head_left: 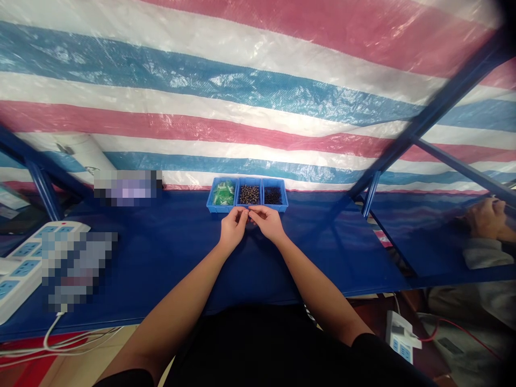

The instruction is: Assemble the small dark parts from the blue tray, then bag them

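1. Grip check: on both the left hand (233, 228) and the right hand (269, 221), thumb and fingers are pinched together, tips nearly meeting. Whether a tiny part is held between them can't be told, tbh.
2. The brassy bits (249, 194) are kept in the middle of three joined blue bins (220, 209), just beyond the fingertips on the blue table (173, 258). Dark bits (273, 195) are kept to the right, green packets (223, 193) to the left.
3. Brassy ones: probably light, stiff, maybe slippery, so easily dropped. Best gripped by the sides, fingertips only.
4. Dark ones: likely fiddlier; best picked singly.
5. Packets: soft-looking, best taken by an edge.
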Available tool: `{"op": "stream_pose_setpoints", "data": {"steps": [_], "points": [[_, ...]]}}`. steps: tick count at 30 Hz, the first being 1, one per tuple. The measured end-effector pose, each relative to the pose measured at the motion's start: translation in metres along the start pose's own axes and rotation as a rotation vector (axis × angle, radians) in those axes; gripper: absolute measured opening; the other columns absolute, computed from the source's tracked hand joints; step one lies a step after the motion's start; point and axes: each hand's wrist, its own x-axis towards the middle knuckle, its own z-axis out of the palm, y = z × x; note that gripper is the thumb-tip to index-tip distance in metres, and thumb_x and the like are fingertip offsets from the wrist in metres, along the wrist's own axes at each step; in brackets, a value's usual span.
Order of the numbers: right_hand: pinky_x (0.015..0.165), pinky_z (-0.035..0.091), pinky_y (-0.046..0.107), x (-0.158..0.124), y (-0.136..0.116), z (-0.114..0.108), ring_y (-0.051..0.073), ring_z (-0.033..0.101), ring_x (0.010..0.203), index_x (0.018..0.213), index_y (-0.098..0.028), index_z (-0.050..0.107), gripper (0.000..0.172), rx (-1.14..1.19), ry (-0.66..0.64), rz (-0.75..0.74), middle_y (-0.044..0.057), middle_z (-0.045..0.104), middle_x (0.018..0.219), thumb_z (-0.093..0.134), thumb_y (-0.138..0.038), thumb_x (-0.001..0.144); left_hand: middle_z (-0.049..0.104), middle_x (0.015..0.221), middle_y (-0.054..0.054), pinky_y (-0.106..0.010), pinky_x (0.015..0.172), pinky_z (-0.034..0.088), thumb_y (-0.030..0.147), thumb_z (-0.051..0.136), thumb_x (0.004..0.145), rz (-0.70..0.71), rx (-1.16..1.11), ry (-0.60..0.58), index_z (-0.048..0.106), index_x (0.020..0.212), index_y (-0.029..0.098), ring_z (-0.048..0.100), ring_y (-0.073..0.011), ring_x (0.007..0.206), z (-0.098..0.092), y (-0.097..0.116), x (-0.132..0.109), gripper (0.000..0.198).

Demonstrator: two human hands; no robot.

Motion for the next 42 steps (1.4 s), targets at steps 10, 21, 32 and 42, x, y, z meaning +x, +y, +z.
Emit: {"op": "stream_pose_setpoints", "data": {"steps": [10,21,32,42], "points": [[0.063,0.055,0.029,0.0013,0.0003,-0.0013,0.017,0.066,0.068,0.1,-0.017,0.073,0.04,-0.009,0.005,0.032,0.006,0.073,0.082,0.07,-0.048,0.075,0.068,0.077,-0.001,-0.027,0.069,0.051,0.043,0.054,0.088,0.014,-0.016,0.006,0.061,0.097,0.021,0.065,-0.0147,0.068,0.0019,-0.0027,0.0,0.025],[0.067,0.057,0.031,0.0006,0.0022,0.0001,0.019,0.067,0.075,0.098,-0.018,0.073,0.035,-0.019,-0.001,0.016,0.007,0.073,0.089,0.07,-0.043,0.075,0.066,0.075,0.0,-0.026,0.068,0.05,0.043,0.051,0.091,-0.003,-0.013,-0.005,0.059,0.095,0.021,0.064,-0.0146,0.069,0.0009,-0.0009,0.0,0.023],[0.07,0.056,0.031,-0.0015,0.0011,0.0009,0.016,0.066,0.071,0.102,-0.018,0.071,0.034,-0.006,0.0,-0.052,0.005,0.071,0.084,0.071,-0.037,0.074,0.064,0.072,0.001,-0.024,0.065,0.047,0.044,0.049,0.092,0.019,0.009,0.008,0.06,0.089,0.02,0.061,-0.0129,0.065,0.0008,-0.0013,0.0004,0.026],[0.065,0.055,0.029,0.0008,0.0052,-0.0008,0.017,0.065,0.07,0.1,-0.017,0.072,0.034,-0.052,0.012,-0.019,0.006,0.072,0.085,0.07,-0.04,0.076,0.064,0.071,0.001,-0.024,0.065,0.047,0.043,0.05,0.091,0.004,-0.003,0.0,0.06,0.092,0.02,0.061,-0.0128,0.064,0.0007,-0.002,0.0005,0.025]]}}
